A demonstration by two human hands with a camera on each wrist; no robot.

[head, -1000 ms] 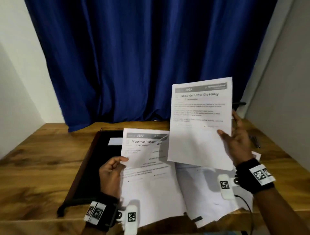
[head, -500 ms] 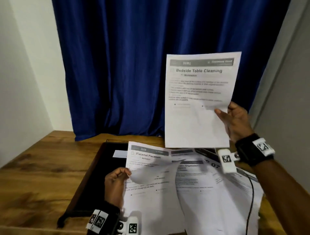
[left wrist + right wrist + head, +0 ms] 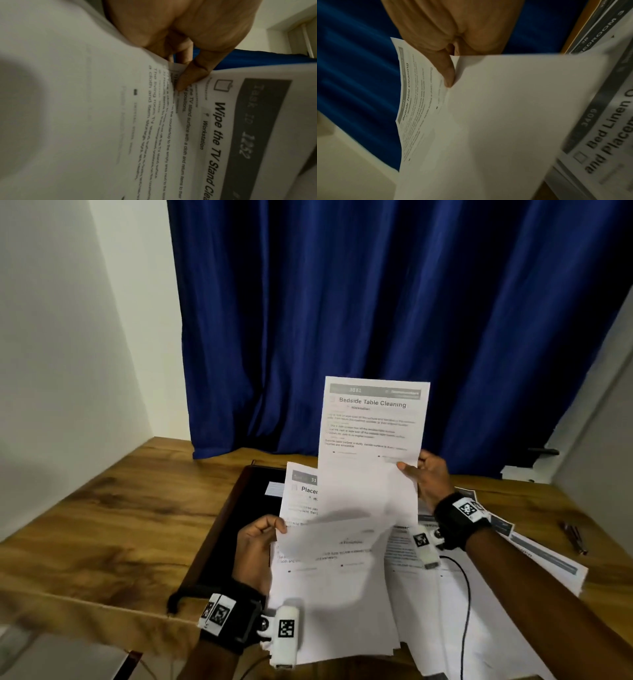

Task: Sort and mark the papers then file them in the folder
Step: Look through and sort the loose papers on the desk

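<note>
Papers: white printed sheet headed "Bedside Table Cleaning" [image 3: 371, 446] held upright in right hand [image 3: 430, 477], pinched at its right edge, thumb [image 3: 447, 70] on the printed face, other fingers behind. Bottom edge of that sheet overlapping the papers below.

Left hand [image 3: 255, 546] pinching left edge of a curled white sheet headed "Placem…" [image 3: 301, 501], lifted off the top of the white paper stack [image 3: 335, 611] lying just right of that hand. Left wrist view: thumb [image 3: 192, 75] pressed on the sheet edge, fingers curled underneath; next page exposed there headed "Wipe the TV Stand Clea…" [image 3: 216, 142].

More white printed sheets [image 3: 534, 563] fanned out beneath and right of the right wrist; one headed "Bed Linen" [image 3: 604, 132] readable in right wrist view.

Black open folder [image 3: 233, 529] flat on the brown wooden tabletop [image 3: 102, 535], directly beyond and left of the left hand; small white label [image 3: 274, 488] on its inner face, partly covered by the lifted sheet.

Dark red pen [image 3: 575, 537] on tabletop, well right of right forearm.

Black wristbands with white square-code tags on both wrists; black cable [image 3: 466, 604] trailing from the right one across the papers.

Blue curtain [image 3: 376, 320] hanging behind the far tabletop edge, beyond both hands.
</note>
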